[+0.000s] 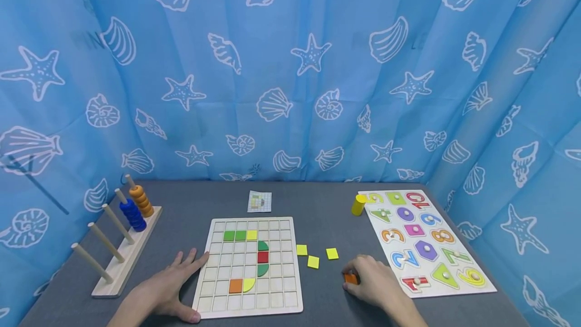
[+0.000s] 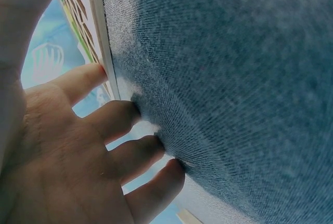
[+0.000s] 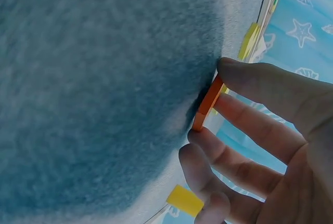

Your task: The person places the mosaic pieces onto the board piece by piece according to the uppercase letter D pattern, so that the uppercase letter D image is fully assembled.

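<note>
While the pale grid board [image 1: 254, 312] is touched at its left edge by the spread fingers of the left hand [image 1: 169, 286], a thin, straight-edged orange tile [image 1: 350, 278] is pinched between thumb and fingers of the right hand [image 1: 373, 279] at the grey tabletop [image 1: 324, 299], right of three yellow squares [image 1: 313, 262].

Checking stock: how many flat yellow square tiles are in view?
4: one tile on the white square grid board; three on grey cloth: one by the board's right edge, one beside that, one farthest right. The right hand may hide others.
</note>
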`<state>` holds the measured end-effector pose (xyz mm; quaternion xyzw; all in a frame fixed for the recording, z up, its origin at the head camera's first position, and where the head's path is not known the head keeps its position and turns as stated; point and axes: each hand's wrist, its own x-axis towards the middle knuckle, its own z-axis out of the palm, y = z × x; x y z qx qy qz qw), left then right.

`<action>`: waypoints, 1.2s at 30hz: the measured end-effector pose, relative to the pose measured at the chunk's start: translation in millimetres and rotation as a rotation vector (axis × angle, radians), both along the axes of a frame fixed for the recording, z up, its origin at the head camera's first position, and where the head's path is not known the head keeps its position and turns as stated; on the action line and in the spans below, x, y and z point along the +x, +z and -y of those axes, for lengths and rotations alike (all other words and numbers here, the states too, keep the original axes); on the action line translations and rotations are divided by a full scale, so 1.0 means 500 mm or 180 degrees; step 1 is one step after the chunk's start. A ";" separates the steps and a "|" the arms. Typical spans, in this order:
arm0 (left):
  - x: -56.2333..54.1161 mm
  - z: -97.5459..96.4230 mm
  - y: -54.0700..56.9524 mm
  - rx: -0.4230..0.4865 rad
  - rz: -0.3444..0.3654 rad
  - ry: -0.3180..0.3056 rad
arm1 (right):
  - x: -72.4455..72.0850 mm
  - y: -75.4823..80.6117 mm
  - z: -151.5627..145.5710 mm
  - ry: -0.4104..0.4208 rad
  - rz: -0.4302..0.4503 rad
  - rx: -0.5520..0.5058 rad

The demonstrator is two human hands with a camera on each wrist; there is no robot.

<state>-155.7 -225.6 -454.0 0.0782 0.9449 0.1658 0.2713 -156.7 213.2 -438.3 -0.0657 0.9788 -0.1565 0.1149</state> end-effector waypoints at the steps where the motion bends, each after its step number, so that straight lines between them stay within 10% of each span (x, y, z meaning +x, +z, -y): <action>1: 0.000 0.000 0.000 -0.0003 -0.0001 0.0000 | 0.001 0.000 0.001 0.0014 -0.0017 0.0000; 36: 0.000 0.003 -0.009 0.0025 -0.0056 -0.0024 | -0.004 0.034 0.121 0.0660 -0.0549 -0.0245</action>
